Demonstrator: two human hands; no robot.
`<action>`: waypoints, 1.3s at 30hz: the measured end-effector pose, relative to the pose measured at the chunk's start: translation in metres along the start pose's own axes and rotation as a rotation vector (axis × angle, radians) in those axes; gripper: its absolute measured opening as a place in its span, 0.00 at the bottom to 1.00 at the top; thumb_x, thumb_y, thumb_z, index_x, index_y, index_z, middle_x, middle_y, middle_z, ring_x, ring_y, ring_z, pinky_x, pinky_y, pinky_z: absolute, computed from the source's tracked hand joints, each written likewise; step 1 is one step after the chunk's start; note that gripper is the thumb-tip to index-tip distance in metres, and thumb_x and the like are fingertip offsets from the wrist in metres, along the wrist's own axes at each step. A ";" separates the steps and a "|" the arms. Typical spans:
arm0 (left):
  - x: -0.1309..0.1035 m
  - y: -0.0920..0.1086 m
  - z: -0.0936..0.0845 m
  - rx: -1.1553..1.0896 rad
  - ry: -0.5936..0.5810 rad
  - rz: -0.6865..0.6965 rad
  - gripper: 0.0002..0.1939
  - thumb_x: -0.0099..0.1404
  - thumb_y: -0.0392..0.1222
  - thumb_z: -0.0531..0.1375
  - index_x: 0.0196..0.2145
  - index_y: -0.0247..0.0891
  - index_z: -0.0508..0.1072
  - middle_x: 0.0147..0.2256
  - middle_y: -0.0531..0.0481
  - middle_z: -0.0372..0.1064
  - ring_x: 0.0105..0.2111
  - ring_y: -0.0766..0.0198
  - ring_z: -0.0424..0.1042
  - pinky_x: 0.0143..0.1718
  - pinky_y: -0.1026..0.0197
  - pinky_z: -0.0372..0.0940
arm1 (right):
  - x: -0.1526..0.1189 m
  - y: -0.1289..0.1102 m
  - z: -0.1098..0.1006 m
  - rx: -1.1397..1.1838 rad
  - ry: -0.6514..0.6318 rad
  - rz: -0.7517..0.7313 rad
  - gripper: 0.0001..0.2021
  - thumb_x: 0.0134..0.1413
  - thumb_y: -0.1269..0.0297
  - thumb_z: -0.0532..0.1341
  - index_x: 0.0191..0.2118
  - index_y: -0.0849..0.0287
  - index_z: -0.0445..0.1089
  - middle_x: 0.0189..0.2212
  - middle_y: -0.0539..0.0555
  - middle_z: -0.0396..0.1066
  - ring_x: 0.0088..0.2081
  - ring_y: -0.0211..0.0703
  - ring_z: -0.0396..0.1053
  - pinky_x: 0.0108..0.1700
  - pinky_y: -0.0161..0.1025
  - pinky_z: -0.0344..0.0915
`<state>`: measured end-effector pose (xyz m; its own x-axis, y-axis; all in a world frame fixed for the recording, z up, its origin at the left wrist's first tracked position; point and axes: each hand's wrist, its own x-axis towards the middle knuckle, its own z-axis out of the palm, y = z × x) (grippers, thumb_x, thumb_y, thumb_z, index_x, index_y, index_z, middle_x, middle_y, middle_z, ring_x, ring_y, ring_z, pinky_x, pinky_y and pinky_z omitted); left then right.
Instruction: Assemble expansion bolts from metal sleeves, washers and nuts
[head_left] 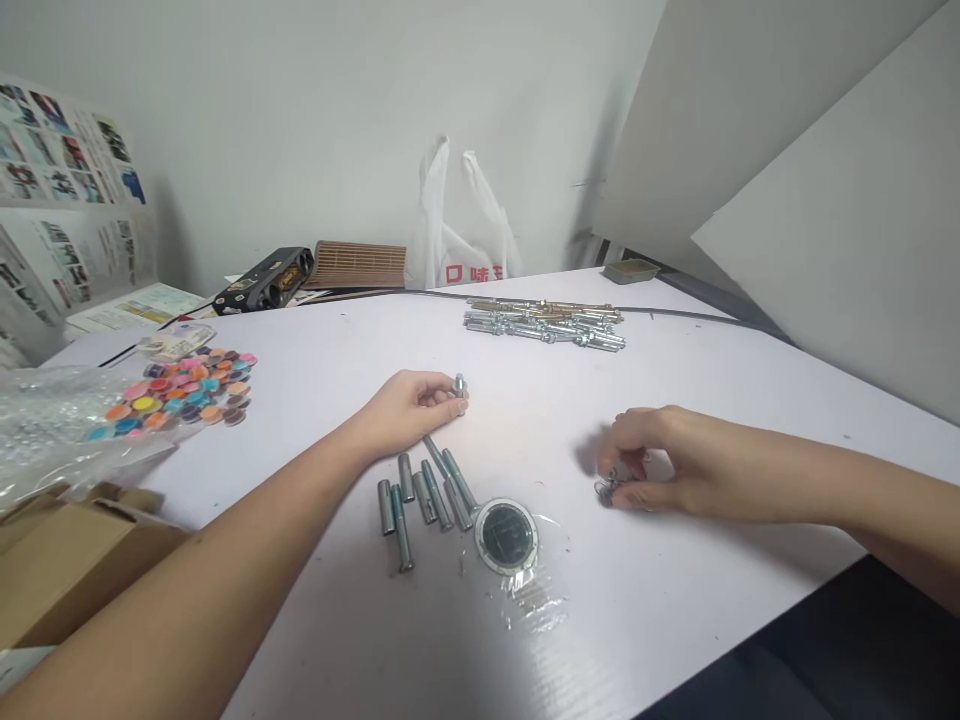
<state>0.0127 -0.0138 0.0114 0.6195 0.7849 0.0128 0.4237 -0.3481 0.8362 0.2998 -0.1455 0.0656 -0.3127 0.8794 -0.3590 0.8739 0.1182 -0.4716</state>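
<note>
My left hand [416, 408] is closed around a silver metal bolt [460, 384] above the middle of the white table. Under its wrist lie several loose silver metal sleeves and rods [426, 495]. Over to the right, my right hand [645, 460] pinches small shiny metal pieces [612, 488] at the tabletop; their exact shape is too small to tell. Between the hands and nearer me is a round dark disc with a silver rim [507, 537], beside clear plastic film [534, 600]. Farther back lies a pile of silver and brass-coloured bolts [546, 322].
Colourful round pieces [187, 388], a clear plastic bag [56, 420] and a cardboard box [82, 560] occupy the left. Along the back stand a white plastic bag [457, 235], a black case [266, 280], a slatted brown mat [358, 266] and a small tray [630, 271].
</note>
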 end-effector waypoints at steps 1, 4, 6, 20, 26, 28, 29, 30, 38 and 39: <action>0.000 0.000 0.000 -0.001 -0.002 0.005 0.13 0.61 0.49 0.62 0.31 0.34 0.73 0.24 0.56 0.59 0.25 0.69 0.58 0.28 0.64 0.54 | 0.001 0.000 0.001 -0.012 -0.017 -0.040 0.11 0.55 0.54 0.60 0.39 0.52 0.74 0.36 0.54 0.73 0.34 0.46 0.69 0.35 0.42 0.61; 0.000 -0.002 0.000 0.001 -0.003 0.016 0.13 0.61 0.49 0.62 0.32 0.35 0.74 0.24 0.56 0.59 0.25 0.69 0.58 0.29 0.64 0.54 | 0.006 0.002 0.005 -0.015 -0.060 -0.108 0.07 0.55 0.60 0.59 0.34 0.53 0.73 0.33 0.53 0.72 0.35 0.46 0.68 0.35 0.41 0.60; 0.000 -0.001 0.000 -0.005 -0.001 0.016 0.13 0.61 0.49 0.62 0.32 0.35 0.74 0.24 0.56 0.59 0.26 0.69 0.58 0.29 0.64 0.54 | 0.008 0.004 0.006 0.015 -0.080 -0.129 0.06 0.55 0.62 0.59 0.31 0.55 0.72 0.31 0.53 0.71 0.34 0.44 0.67 0.34 0.40 0.60; 0.000 -0.005 0.001 -0.023 -0.006 0.049 0.12 0.61 0.48 0.61 0.30 0.35 0.72 0.24 0.55 0.61 0.25 0.68 0.60 0.28 0.64 0.55 | 0.119 -0.055 -0.023 0.316 0.206 -0.239 0.17 0.54 0.49 0.61 0.32 0.59 0.75 0.24 0.49 0.66 0.23 0.34 0.55 0.24 0.36 0.53; 0.000 -0.009 0.001 -0.060 -0.008 0.066 0.11 0.60 0.47 0.61 0.29 0.35 0.71 0.25 0.53 0.63 0.25 0.68 0.62 0.27 0.63 0.56 | 0.134 -0.062 -0.018 0.263 0.202 -0.207 0.16 0.54 0.50 0.60 0.28 0.59 0.72 0.20 0.48 0.58 0.21 0.34 0.51 0.21 0.37 0.47; 0.001 -0.010 0.002 -0.071 -0.019 0.075 0.11 0.60 0.47 0.61 0.28 0.35 0.70 0.24 0.54 0.61 0.24 0.69 0.60 0.26 0.63 0.55 | 0.131 -0.058 -0.017 0.268 0.183 -0.181 0.17 0.54 0.49 0.60 0.27 0.58 0.71 0.20 0.48 0.56 0.21 0.34 0.49 0.21 0.37 0.44; 0.001 -0.011 0.002 -0.073 -0.022 0.077 0.11 0.60 0.47 0.61 0.28 0.35 0.70 0.23 0.54 0.60 0.23 0.69 0.59 0.26 0.63 0.54 | 0.131 -0.056 -0.017 0.276 0.167 -0.180 0.17 0.54 0.49 0.61 0.27 0.58 0.71 0.20 0.48 0.56 0.21 0.34 0.49 0.21 0.37 0.44; 0.001 -0.011 0.002 -0.071 -0.023 0.076 0.11 0.60 0.47 0.61 0.28 0.35 0.70 0.23 0.54 0.59 0.23 0.69 0.58 0.26 0.63 0.54 | 0.131 -0.055 -0.017 0.286 0.155 -0.183 0.17 0.53 0.48 0.61 0.27 0.58 0.71 0.20 0.48 0.56 0.21 0.34 0.48 0.21 0.37 0.44; 0.000 -0.006 0.002 -0.034 -0.021 0.067 0.12 0.61 0.47 0.61 0.32 0.34 0.72 0.24 0.55 0.59 0.25 0.68 0.59 0.28 0.63 0.55 | 0.112 -0.039 -0.029 0.176 0.215 -0.078 0.24 0.47 0.42 0.64 0.20 0.57 0.61 0.15 0.45 0.49 0.19 0.33 0.46 0.21 0.37 0.44; 0.000 -0.005 0.001 -0.028 -0.021 0.060 0.12 0.61 0.47 0.61 0.32 0.34 0.73 0.25 0.55 0.59 0.26 0.68 0.59 0.28 0.63 0.55 | 0.102 -0.035 -0.031 0.109 0.206 -0.072 0.23 0.47 0.42 0.64 0.21 0.57 0.63 0.16 0.46 0.53 0.19 0.34 0.49 0.21 0.37 0.47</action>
<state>0.0112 -0.0129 0.0063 0.6570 0.7520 0.0526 0.3666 -0.3797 0.8493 0.2494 -0.0456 0.0708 -0.2807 0.9472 -0.1546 0.8032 0.1437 -0.5781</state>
